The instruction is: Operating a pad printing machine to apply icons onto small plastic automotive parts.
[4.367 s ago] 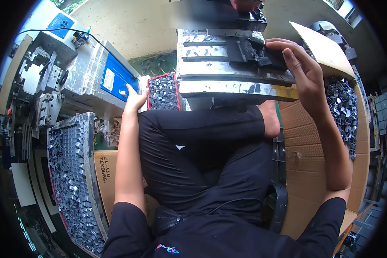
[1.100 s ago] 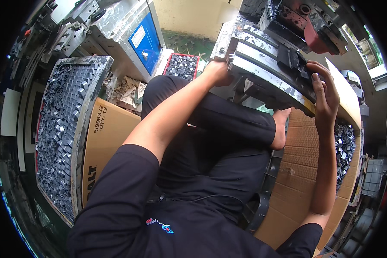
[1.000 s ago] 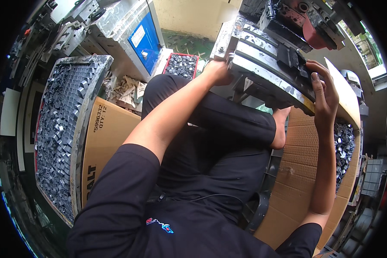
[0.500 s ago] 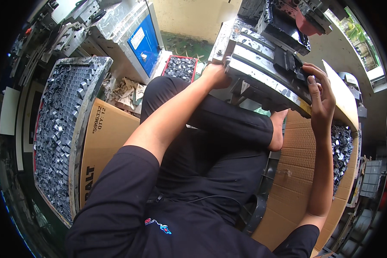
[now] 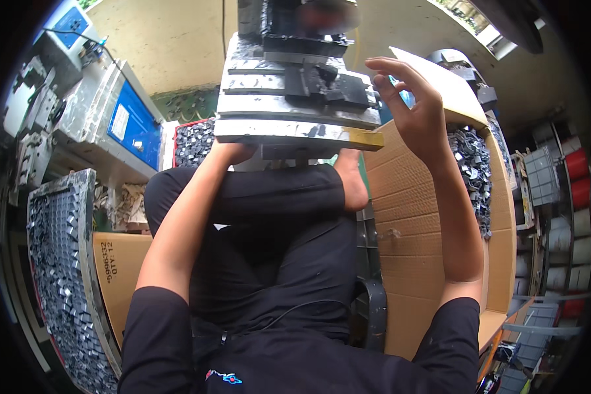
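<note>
Ahead of me stands a machine with a slotted metal table (image 5: 243, 103), stained with black and banded yellow at its right front corner. On that table sits a black fixture (image 5: 348, 92), with a dark block (image 5: 305, 47) behind it and a blurred reddish part (image 5: 326, 16) above. My left hand (image 5: 233, 152) is under the table's front left edge, its fingers hidden there. Just right of the fixture, my right hand (image 5: 410, 108) is raised, apart from the table, with fingers bent and the thumb apart from them. Nothing shows in its grasp.
At my right, a cardboard box (image 5: 407, 243) holds many small dark metal pieces (image 5: 469, 174). A red crate (image 5: 175, 141) and a framed tray (image 5: 88, 217) at left hold similar pieces. A grey cabinet with a blue panel (image 5: 134, 128) stands left of the machine.
My right hand has come off the fixture's right side and is now apart from it. The view has swung right, so the machine appears further left. The reddish part is now blurred.
</note>
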Demonstrator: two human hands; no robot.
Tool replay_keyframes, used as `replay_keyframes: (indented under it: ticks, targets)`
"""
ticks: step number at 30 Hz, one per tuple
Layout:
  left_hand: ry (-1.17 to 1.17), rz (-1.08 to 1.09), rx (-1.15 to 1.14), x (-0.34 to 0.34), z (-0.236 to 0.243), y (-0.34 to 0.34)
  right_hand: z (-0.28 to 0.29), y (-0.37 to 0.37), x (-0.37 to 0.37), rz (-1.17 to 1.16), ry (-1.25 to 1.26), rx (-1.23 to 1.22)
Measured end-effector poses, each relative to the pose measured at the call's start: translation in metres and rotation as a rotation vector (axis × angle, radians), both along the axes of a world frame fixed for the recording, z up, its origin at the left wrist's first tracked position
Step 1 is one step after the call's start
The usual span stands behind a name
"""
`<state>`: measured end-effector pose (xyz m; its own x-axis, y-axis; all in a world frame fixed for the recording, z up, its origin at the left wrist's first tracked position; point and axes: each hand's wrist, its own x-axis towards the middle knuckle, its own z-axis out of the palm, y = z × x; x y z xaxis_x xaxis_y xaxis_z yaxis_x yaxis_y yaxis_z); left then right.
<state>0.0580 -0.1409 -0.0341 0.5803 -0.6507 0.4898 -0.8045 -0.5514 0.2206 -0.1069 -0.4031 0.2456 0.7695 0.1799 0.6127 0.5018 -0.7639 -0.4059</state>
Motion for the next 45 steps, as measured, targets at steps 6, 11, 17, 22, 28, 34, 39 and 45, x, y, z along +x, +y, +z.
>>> replay_keyframes:
  ticks: [6,11,17,22,28,34,39,45]
  targets:
    - [0.031,0.069,0.276,0.006,-0.053,0.077,0.037,-0.116,-0.002,-0.288,0.147,-0.136]
    - [0.706,0.117,0.526,-0.019,-0.018,0.022,-0.009,-0.202,-0.048,-0.662,0.512,-0.410]
    - [0.837,0.096,0.332,-0.016,-0.012,0.072,-0.050,-0.202,-0.041,-0.671,0.417,-0.540]
    - [0.968,0.186,0.374,-0.075,0.060,0.020,-0.054,-0.223,-0.068,-0.704,0.233,-0.615]
    - [0.495,0.121,0.261,-0.141,0.087,0.040,-0.030,-0.163,-0.062,-0.604,0.086,-0.039]
    - [0.292,0.093,0.134,-0.170,0.079,0.052,0.003,-0.068,-0.054,-0.137,0.257,0.479]
    - [0.313,0.050,0.019,-0.214,0.074,0.078,0.012,0.014,-0.064,0.059,0.489,0.610]
    - [0.294,-0.036,-0.183,-0.246,0.051,0.091,0.004,0.014,-0.069,0.272,0.622,0.743]
